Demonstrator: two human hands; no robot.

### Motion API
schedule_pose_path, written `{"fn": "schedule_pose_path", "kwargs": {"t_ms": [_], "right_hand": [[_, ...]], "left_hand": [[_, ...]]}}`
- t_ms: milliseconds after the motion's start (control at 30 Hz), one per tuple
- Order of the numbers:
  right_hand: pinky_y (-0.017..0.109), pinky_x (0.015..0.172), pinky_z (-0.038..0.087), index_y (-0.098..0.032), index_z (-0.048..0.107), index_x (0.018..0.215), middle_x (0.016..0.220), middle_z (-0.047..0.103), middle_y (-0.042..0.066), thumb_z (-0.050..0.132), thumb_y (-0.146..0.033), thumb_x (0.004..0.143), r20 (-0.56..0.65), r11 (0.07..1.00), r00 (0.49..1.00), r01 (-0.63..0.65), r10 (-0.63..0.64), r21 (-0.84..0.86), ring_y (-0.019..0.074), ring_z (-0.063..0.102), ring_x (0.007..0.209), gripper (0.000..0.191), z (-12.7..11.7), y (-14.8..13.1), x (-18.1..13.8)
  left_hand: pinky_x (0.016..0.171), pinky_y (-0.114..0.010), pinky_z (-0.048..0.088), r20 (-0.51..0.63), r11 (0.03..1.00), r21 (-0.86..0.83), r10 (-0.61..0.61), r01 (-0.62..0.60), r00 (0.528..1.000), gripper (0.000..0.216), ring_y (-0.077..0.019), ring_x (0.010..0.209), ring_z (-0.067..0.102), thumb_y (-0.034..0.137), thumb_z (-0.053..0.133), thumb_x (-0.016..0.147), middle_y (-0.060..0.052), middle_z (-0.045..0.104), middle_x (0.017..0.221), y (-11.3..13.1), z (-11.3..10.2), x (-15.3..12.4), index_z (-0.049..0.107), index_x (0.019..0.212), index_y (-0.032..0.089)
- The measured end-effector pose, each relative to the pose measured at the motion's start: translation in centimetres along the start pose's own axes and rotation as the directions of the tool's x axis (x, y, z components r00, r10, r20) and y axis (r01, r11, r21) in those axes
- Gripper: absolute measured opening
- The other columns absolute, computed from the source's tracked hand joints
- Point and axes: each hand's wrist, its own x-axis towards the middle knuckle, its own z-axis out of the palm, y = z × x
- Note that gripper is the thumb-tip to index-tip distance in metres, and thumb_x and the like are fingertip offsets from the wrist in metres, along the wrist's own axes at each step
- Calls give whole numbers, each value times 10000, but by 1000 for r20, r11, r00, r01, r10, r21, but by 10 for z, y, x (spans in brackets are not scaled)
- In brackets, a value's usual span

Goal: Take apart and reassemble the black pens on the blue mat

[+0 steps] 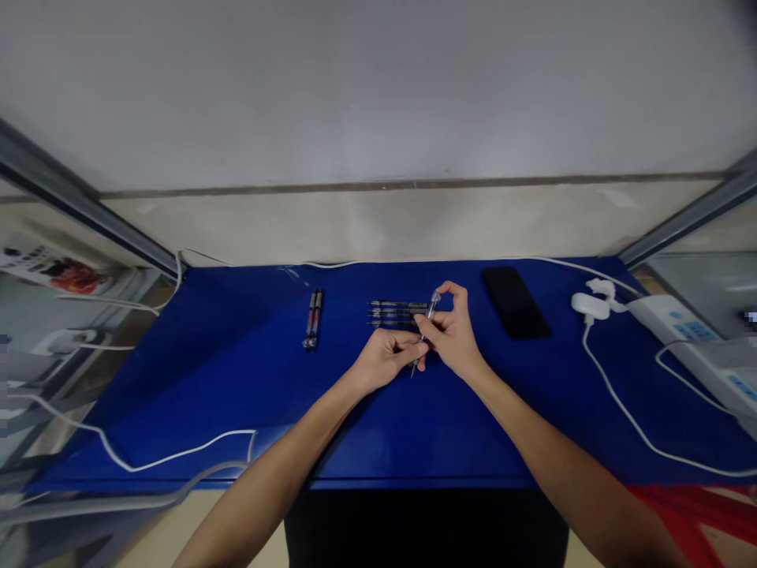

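A slim pen (431, 308) is held at a slant between my two hands, its clear end up and its thin tip pointing down toward me. Near the lower part of the barrel, my left hand (383, 359) pinches it between thumb and fingers. My right hand (456, 338) grips the upper part, with one finger bent over the clear end. Just behind my hands, several dark pens (387, 312) lie side by side, their right ends partly hidden by my right hand. Farther left, two pens (313, 317) with dark and red parts lie next to each other.
A black phone (516, 303) lies right of my hands on the blue tabletop (236, 379). At the right are a white charger (590, 305) and a white power strip (686, 331) with cables. White cables (177, 456) cross the left side. A pale wall borders the back.
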Motion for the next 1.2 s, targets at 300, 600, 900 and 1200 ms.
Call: {"fn": "schedule_pose_path", "kwargs": {"t_ms": [300,600,900,1200], "right_hand": [[237,387,365,-265,531,1102,552,495,-64,523,-458,935,-152,977,973,149,-172,-152,104,455,407,255,-14,-6,10],[250,530,476,-202,651,994,628,616,-22,493,-401,960,225,939,974,89,-12,-332,111,567,507,255,-4,0,5],[279,693,516,-183,643,1114,817,685,35,446,-275,993,423,788,902,323,-89,-524,137,629,686,249,9,17,-6],[312,734,557,-159,608,1175,830,673,67,375,-165,997,494,594,837,526,-235,-609,168,656,753,293,18,23,-9]], "left_hand": [[632,-233,419,-171,980,198,58,-24,984,255,-120,618,556,409,700,810,-13,661,652,7,-17,3,758,824,161],[586,-196,435,-560,858,-434,-19,-274,828,247,-63,572,508,372,785,744,17,591,645,-2,-47,13,716,829,151],[690,-282,555,-524,727,-612,-78,-311,848,336,-124,709,646,455,707,812,-1,621,871,1,-44,15,523,882,183],[378,-149,243,-469,442,-819,-151,-365,870,206,-32,387,267,358,521,964,89,286,572,1,-38,18,456,847,201]]}}
